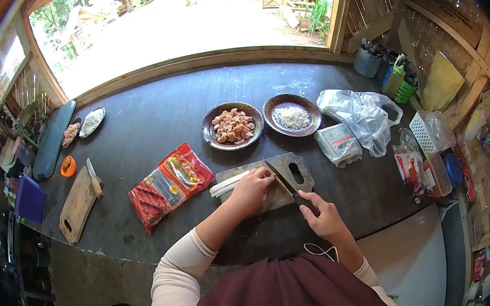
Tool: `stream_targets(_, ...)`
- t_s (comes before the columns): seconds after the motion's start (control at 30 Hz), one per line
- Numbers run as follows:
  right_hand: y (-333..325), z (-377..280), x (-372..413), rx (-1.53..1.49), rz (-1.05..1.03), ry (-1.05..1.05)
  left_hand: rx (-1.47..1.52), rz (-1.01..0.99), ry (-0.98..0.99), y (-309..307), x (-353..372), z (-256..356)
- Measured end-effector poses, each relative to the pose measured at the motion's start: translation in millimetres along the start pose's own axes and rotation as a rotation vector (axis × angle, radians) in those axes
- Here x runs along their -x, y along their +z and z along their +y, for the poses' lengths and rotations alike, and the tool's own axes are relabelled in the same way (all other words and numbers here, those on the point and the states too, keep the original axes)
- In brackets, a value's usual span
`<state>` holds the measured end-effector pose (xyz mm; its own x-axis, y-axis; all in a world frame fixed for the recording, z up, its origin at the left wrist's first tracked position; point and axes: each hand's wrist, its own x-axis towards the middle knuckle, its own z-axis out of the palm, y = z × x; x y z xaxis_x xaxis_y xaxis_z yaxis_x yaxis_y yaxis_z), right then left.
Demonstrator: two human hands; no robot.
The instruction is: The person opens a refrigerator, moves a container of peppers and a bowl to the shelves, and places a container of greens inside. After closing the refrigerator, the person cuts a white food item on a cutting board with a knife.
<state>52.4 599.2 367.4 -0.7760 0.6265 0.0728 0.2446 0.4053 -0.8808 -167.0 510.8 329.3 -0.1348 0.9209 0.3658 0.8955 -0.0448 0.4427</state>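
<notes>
- Gripping the dark handle of a long-bladed kitchen knife (281, 178), the right hand (325, 221) sits nearest, its fingers curled tight around the handle at the near right corner of the board. The blade runs diagonally away to the far left.
- Just left of the blade, the left hand (251, 190) lies palm down, fingers pressed together and bent over the pale white stalks (227, 184). The stalk ends stick out to the left of the knuckles.
- Both stalks and blade rest on a worn wooden cutting board with a slot handle (307, 177), lying on the dark round tabletop (153, 120).
- Left of the board lies a red plastic food packet (168, 187).
- Farther off stand a brown plate of pinkish-brown pieces (232, 126) and, to its right, a brown plate of white shreds (292, 116).
- Right of those sits a crumpled clear plastic bag (359, 115).
</notes>
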Motion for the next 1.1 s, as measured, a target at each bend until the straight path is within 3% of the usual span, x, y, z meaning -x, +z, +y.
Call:
stream_targets(0.3, -4.5, -9.8, -1.9, 0.035, -0.072, 0.090, -0.012, 0.002, 0.004, 0.8, -1.0, 0.0)
stream_targets(0.7, 3.1, -2.4, -6.7, 0.041, -0.009, -0.080, -0.026, -0.026, 0.009, -1.1, -0.8, -0.7)
stream_targets(0.97, 0.6, -9.5, -4.0, 0.040, -0.060, 0.115, -0.062, -0.038, 0.020, -1.5, -0.8, -1.1)
stream_targets(1.1, 7.5, 4.4, -3.0, 0.024, 0.001, -0.009, -0.014, 0.004, 0.027, 0.5, 0.1, -1.7)
